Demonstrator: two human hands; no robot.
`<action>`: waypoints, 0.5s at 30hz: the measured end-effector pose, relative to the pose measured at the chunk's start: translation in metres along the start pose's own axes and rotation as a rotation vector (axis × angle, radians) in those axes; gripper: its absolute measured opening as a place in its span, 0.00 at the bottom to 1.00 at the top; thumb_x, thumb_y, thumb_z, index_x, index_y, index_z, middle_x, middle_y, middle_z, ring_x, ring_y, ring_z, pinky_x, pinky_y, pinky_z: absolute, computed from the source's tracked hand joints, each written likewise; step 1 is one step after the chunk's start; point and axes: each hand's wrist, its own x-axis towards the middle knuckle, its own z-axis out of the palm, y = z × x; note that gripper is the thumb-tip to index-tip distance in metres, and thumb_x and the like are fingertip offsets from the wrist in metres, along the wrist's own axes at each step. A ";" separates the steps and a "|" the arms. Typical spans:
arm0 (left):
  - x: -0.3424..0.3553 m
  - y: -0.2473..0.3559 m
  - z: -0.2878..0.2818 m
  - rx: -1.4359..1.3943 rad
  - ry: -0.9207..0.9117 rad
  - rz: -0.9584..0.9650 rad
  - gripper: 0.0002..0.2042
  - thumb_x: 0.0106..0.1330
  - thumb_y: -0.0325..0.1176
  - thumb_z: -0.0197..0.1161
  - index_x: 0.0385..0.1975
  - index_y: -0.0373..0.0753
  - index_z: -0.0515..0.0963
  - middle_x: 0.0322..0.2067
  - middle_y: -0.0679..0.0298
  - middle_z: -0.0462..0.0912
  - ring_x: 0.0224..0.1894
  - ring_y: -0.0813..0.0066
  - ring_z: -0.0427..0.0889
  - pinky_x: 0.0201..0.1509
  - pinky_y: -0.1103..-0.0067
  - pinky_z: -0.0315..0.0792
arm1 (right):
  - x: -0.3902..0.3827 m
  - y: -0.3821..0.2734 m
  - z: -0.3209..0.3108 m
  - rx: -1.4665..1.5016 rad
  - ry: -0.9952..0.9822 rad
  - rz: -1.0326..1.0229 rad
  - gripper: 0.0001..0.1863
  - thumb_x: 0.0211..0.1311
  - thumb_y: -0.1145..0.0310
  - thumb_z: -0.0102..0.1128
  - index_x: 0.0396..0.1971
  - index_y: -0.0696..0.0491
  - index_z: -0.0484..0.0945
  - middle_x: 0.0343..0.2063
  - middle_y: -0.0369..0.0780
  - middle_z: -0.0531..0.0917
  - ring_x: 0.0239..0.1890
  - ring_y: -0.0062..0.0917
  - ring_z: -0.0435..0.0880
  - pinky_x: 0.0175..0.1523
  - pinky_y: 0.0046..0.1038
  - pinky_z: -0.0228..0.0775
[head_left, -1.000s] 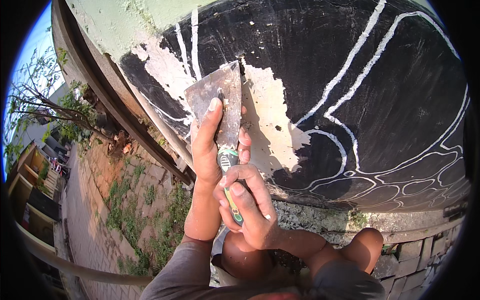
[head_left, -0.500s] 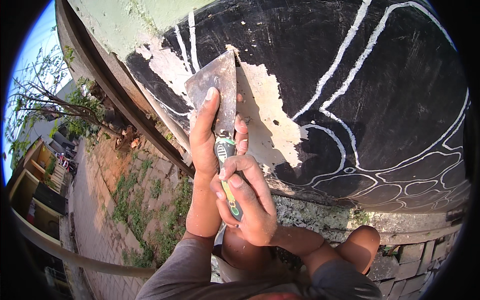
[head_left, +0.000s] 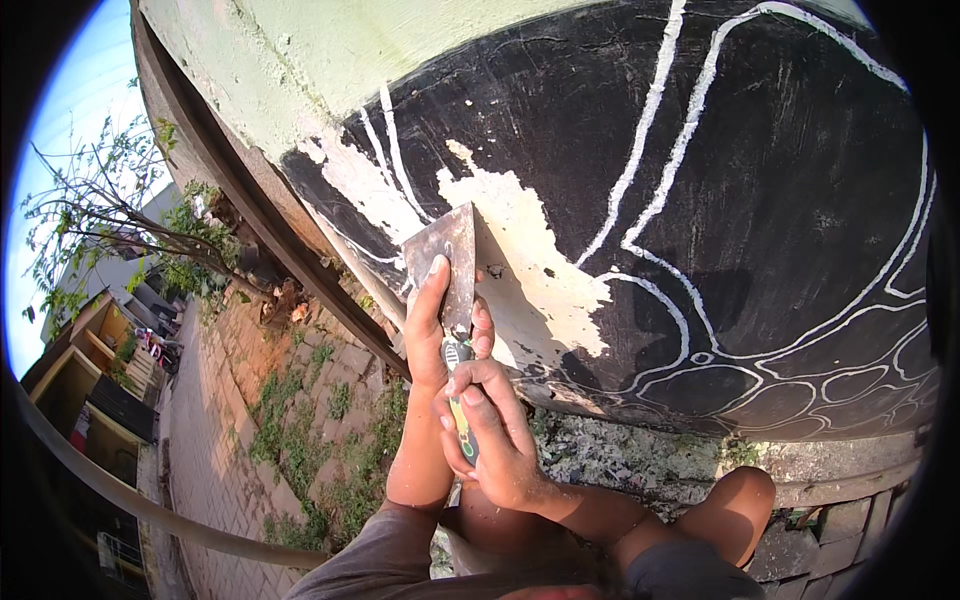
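Note:
A wide metal paint scraper (head_left: 445,250) with a dark, green and yellow handle is in front of a wall painted black with white outlines. My left hand (head_left: 432,330) wraps round the blade's base and upper handle, its thumb lying flat on the blade. Lower down, my right hand (head_left: 500,430) closes round the handle, fingers curled. Beyond the blade, a bare pale patch (head_left: 530,255) with ragged edges breaks the black paint (head_left: 790,190). Whether the blade's edge touches the wall, I cannot tell.
Pale green wall (head_left: 330,45) lies above the black area. A dark curved beam (head_left: 250,185) runs down at the left, beside a paved path (head_left: 205,420) with weeds and a small tree (head_left: 150,225). Flaked debris (head_left: 620,450) lies along the wall's foot; my bent knee (head_left: 740,500) is at the right.
The scraper and both hands have come down toward me, off the upper end of the pale patch. More of that patch now shows above the blade. Both hands keep their hold.

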 end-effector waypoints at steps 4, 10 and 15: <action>0.004 0.002 0.009 -0.066 -0.007 0.004 0.17 0.72 0.45 0.51 0.36 0.35 0.74 0.13 0.61 0.75 0.07 0.75 0.70 0.08 0.83 0.63 | 0.014 -0.018 0.002 0.012 -0.031 0.014 0.09 0.77 0.63 0.35 0.47 0.51 0.61 0.31 0.38 0.68 0.11 0.11 0.59 0.15 0.14 0.50; -0.006 -0.012 0.020 -0.007 -0.085 -0.103 0.19 0.70 0.47 0.52 0.36 0.33 0.75 0.13 0.58 0.75 0.08 0.73 0.71 0.08 0.81 0.65 | -0.021 -0.014 0.003 0.131 0.090 0.005 0.09 0.77 0.62 0.34 0.46 0.49 0.61 0.31 0.40 0.68 0.10 0.12 0.57 0.14 0.15 0.49; 0.004 0.002 0.030 -0.096 -0.097 -0.065 0.20 0.70 0.48 0.52 0.37 0.33 0.75 0.15 0.58 0.78 0.09 0.71 0.74 0.11 0.80 0.69 | -0.003 -0.020 -0.001 0.068 0.030 0.014 0.09 0.76 0.62 0.35 0.47 0.49 0.61 0.31 0.41 0.68 0.10 0.13 0.56 0.14 0.16 0.48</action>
